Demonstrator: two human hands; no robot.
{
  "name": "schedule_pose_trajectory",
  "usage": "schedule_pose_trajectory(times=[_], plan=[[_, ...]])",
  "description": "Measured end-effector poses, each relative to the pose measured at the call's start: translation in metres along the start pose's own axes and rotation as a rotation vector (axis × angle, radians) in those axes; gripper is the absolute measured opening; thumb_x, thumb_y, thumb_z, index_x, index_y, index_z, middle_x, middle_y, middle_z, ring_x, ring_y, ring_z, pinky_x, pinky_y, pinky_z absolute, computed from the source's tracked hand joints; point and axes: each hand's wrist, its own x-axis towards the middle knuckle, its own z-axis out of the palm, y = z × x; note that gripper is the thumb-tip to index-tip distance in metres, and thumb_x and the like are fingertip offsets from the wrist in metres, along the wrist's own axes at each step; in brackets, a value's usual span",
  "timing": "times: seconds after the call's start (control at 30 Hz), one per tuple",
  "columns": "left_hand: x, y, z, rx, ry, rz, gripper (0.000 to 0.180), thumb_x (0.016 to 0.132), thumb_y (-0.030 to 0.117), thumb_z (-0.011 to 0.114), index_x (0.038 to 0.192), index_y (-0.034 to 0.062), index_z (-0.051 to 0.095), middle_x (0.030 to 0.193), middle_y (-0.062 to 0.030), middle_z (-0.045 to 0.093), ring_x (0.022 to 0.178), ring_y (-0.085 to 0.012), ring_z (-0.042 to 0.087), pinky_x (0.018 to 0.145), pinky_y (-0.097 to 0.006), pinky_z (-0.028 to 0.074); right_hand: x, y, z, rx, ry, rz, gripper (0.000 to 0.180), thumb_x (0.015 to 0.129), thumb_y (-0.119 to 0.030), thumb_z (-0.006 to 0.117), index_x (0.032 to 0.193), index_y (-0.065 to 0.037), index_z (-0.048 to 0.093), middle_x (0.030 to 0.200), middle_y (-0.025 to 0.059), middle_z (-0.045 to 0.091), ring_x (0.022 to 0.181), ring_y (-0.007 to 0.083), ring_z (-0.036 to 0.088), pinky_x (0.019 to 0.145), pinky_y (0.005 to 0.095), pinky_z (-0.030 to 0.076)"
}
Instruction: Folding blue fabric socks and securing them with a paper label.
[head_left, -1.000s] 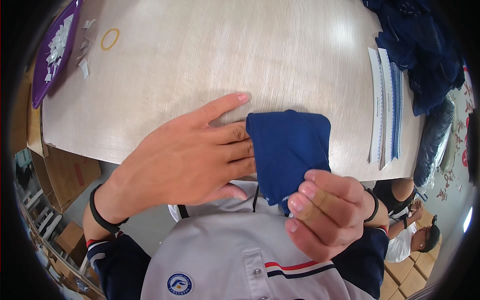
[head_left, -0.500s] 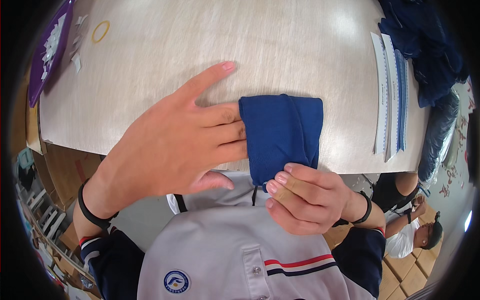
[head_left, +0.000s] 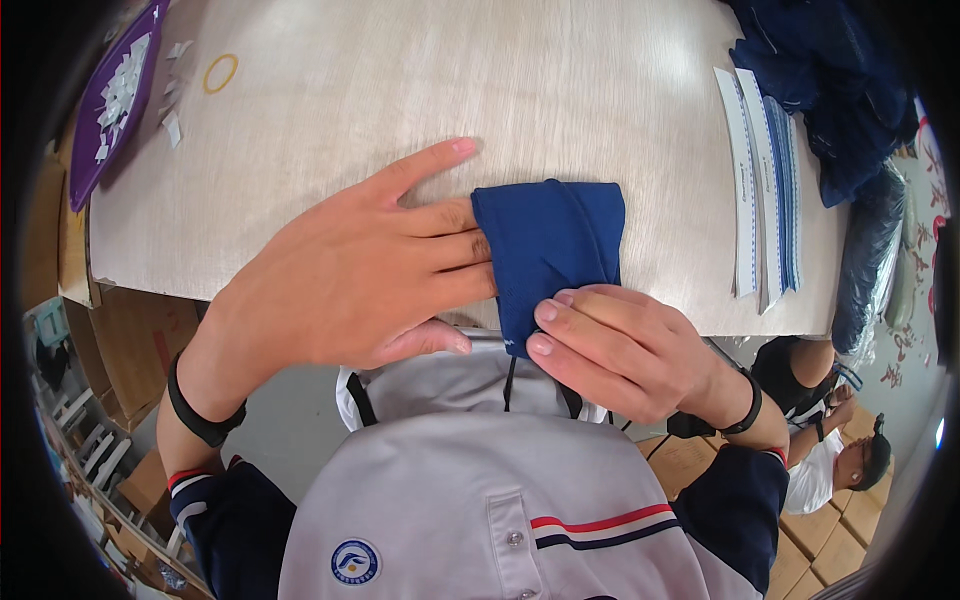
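Note:
A dark blue folded cloth piece (head_left: 550, 235), open at its left end like a sleeve or pouch, lies over the table's near edge. My left hand (head_left: 345, 270) is spread palm down, with several fingertips hidden inside the cloth's left opening. Its index finger points away over the table, and its thumb sticks out on the near side. At the cloth's lower right, my right hand (head_left: 620, 350) is closed in a pinch on the near part of the fabric. Its curled fingers hide that corner.
A yellow rubber band (head_left: 221, 73) lies at the far left beside a purple tray (head_left: 90, 150) of small white tags. Long white and blue strips (head_left: 755, 190) lie on the right, near a pile of dark blue fabric (head_left: 855, 90). A seated person (head_left: 830, 470) is at the lower right.
My right hand has moved farther up along the cloth, its pinch now higher on the fabric. My left fingers stay inside the opening. The whole view has shifted slightly.

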Motion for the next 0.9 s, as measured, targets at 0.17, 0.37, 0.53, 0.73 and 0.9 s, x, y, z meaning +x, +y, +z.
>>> schedule_pose_trajectory(times=[0.17, 0.37, 0.53, 0.73, 0.9], plan=[[-0.001, -0.006, 0.007, -0.035, 0.128, 0.046, 0.045, 0.091, 0.049, 0.060, 0.111, 0.0103, 0.070, 0.118, -0.0021, 0.069, 0.123, -0.0232, 0.059, 0.126, -0.059, 0.025, 0.017, 0.000, -0.020, 0.110, -0.037, 0.136, 0.034, 0.077, -0.005, 0.078, 0.110, 0.002, 0.071, 0.107, 0.0140, 0.071, 0.092, 0.0274, 0.069, 0.078, 0.0384, 0.059], [0.001, -0.012, -0.004, -0.012, -0.024, 0.057, 0.047, 0.092, 0.051, 0.058, 0.110, 0.0101, 0.071, 0.119, -0.0018, 0.069, 0.125, -0.0222, 0.059, 0.126, -0.058, 0.026, 0.015, 0.009, -0.024, 0.032, -0.067, 0.081, 0.033, 0.070, -0.005, 0.078, 0.102, 0.001, 0.074, 0.097, 0.0093, 0.068, 0.086, 0.0243, 0.066, 0.076, 0.0376, 0.057], [0.001, -0.014, 0.003, -0.002, 0.095, 0.092, 0.049, 0.092, 0.053, 0.057, 0.110, 0.0103, 0.072, 0.120, -0.0018, 0.069, 0.126, -0.0222, 0.058, 0.125, -0.058, 0.027, 0.006, 0.004, -0.022, -0.168, 0.021, -0.040, 0.029, 0.074, -0.008, 0.075, 0.101, 0.000, 0.073, 0.093, 0.0069, 0.066, 0.082, 0.0232, 0.062, 0.076, 0.0369, 0.056], [0.003, -0.014, -0.009, 0.005, -0.090, 0.057, 0.051, 0.091, 0.055, 0.057, 0.110, 0.0102, 0.072, 0.120, -0.0016, 0.069, 0.126, -0.0227, 0.058, 0.125, -0.058, 0.028, 0.000, -0.004, -0.004, -0.108, -0.019, 0.078, 0.017, 0.084, -0.013, 0.074, 0.096, -0.002, 0.072, 0.118, 0.0153, 0.072, 0.104, 0.0275, 0.070, 0.086, 0.0359, 0.059], [0.002, -0.014, -0.006, -0.015, -0.016, 0.076, 0.049, 0.089, 0.052, 0.060, 0.109, 0.0097, 0.072, 0.118, -0.0023, 0.069, 0.123, -0.0235, 0.059, 0.124, -0.059, 0.028, -0.008, -0.014, 0.009, -0.218, 0.015, 0.090, 0.020, 0.086, -0.012, 0.075, 0.103, -0.003, 0.069, 0.118, 0.0169, 0.074, 0.111, 0.0285, 0.071, 0.091, 0.0367, 0.060]])
